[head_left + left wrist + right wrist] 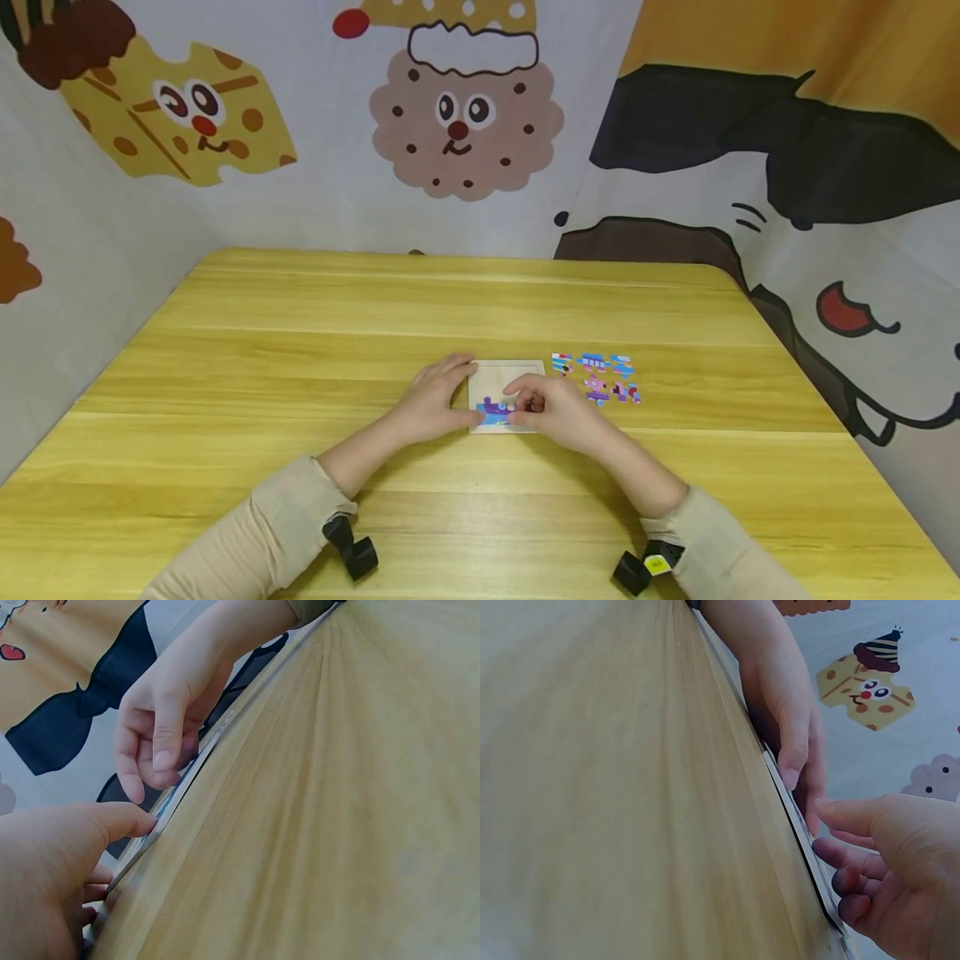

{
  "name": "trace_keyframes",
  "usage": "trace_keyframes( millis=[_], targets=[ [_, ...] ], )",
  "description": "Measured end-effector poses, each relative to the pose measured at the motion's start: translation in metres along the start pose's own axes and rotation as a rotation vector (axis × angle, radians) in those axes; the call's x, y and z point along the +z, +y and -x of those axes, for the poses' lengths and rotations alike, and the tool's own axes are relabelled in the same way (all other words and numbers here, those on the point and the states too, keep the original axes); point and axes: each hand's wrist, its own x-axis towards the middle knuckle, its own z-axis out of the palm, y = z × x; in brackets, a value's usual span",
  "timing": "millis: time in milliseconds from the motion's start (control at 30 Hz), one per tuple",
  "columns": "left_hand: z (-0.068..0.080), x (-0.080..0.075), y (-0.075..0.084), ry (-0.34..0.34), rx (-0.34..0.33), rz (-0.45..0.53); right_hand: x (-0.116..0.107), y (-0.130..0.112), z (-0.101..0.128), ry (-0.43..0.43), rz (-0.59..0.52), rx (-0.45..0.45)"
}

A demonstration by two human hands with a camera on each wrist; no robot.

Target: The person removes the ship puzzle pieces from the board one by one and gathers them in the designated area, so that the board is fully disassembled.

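Resting flat on the wooden table [300, 350], the square puzzle board [507, 372] lies near the middle of the near half, with one blue and purple piece [496, 409] already seated at its near edge. The left hand [435, 398] steadies the board's left edge, fingers fairly straight against the rim and curled round nothing. The right hand [551, 408] sits over the board's near right corner, fingertips bent down onto a piece there; whether it pinches that piece or only presses it cannot be told. Loose puzzle pieces [596, 377] lie just right of the board, apart from both hands, and only the head view shows them. The left wrist view adds the right hand's curled fingers [166, 750] above the board's thin edge [176, 799]. The right wrist view shows the left hand's thumb [791, 769] touching that edge [795, 817], a contact hidden from above.
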Motion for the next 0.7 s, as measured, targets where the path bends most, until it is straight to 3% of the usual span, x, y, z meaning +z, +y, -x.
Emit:
trace_keyframes(
  millis=[433,700],
  targets=[
    [-0.002,0.0,-0.004,-0.008,0.019,0.003,0.005,-0.002,-0.01,-0.045,-0.003,-0.013],
    [-0.002,-0.003,-0.006,-0.047,0.03,0.013,0.009,0.001,-0.014,-0.071,-0.004,-0.027]
  ],
)
